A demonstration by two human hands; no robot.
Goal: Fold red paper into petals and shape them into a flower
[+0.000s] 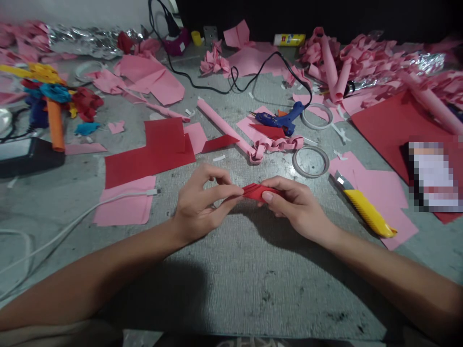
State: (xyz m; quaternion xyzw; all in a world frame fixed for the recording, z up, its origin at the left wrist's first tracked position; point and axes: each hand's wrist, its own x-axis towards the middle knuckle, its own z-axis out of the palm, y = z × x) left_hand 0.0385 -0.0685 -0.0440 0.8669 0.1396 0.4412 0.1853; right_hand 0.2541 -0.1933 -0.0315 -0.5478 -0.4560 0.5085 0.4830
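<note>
A: What are the hands on?

B: A folded red strip [257, 191], held up over the front middle of the table [231, 289]. The left hand [202, 202] pinches its left end between thumb and fingertip. The right hand [294, 202] is closed around the other end, thumb pressed on top.

A: And the containers?

B: A yellow and white glue tube [289, 40] lies on its side at the back. Its inside is hidden.

A: The two tape rings?

B: The near ring [307, 174] lies flat beyond the right hand, bare table showing through its middle. The far ring [317, 127] sits just behind, beside the blue glue gun [280, 120], with some pink paper visible through it.

A: What does the cutter hold?

B: The cutter [371, 212] has a metal nose in its yellow body; I can't tell whether a blade is out. It lies partly on pink sheets [388, 188], right of the right hand.

A: And that purple box?

B: The box [177, 43] stands at the back with a black plug [172, 25] at its top. Whether the plug is pushed in, I can't tell.
</note>
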